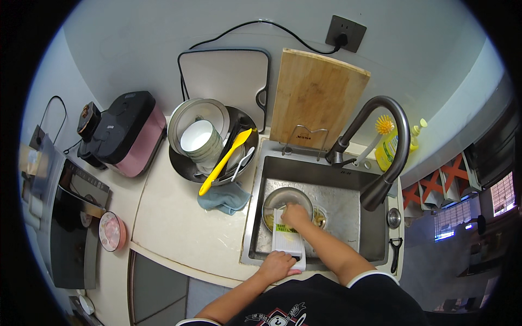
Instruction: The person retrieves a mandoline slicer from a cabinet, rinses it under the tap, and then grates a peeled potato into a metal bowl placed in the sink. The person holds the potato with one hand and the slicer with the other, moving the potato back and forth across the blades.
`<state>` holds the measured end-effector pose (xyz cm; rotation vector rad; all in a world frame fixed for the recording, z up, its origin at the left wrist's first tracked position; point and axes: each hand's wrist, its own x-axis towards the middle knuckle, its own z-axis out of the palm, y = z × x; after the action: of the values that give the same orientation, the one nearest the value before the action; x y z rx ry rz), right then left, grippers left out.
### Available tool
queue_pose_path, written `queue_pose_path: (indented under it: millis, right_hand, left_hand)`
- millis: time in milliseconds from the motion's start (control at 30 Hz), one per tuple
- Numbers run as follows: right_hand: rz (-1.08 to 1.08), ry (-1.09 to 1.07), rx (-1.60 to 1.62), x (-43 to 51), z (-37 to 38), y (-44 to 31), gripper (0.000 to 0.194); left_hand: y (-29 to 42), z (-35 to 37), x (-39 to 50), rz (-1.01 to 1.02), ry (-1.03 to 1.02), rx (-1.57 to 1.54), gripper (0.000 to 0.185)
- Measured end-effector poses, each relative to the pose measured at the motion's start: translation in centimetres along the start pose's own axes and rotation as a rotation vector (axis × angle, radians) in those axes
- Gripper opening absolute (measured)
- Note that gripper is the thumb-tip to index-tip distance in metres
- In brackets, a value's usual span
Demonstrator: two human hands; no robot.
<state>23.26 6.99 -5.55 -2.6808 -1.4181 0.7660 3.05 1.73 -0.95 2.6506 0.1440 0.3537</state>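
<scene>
A white hand-held slicer (286,243) with a green band leans from the front edge of the steel sink (340,220) onto a metal bowl (281,197) in the basin. My left hand (277,265) grips the slicer's near end, at its handle. Over the bowl, my right hand (296,216) is curled down against the slicer's far end. What may be under its fingers is hidden. Pale yellowish shreds (269,220) lie in the bowl, beside the drain (321,218).
A dark faucet (373,171) arches over the sink's right side. Left of it, a wok (185,169) holds stacked bowls, plates and a yellow spatula (225,161). A blue cloth (225,198) lies before the wok. A black peeler (394,254) rests on the right rim.
</scene>
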Motion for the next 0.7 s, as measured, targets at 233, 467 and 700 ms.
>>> queue_pose_path:
  millis: [233,467,700]
  right_hand:
    - [-0.106,-0.209,-0.068,-2.5,-2.3,0.5,0.051]
    - [-0.092,-0.142,0.002,-5.1,-2.6,0.2,0.045]
    - [-0.015,0.007,0.063,2.1,0.3,1.0,0.048]
  left_hand:
    - [0.0,-0.1,0.0,-0.005,0.028,0.009,0.037]
    - [0.1,-0.3,0.3,-0.012,-0.022,0.020,0.036]
    - [0.2,-0.2,0.4,-0.008,-0.006,0.022,0.036]
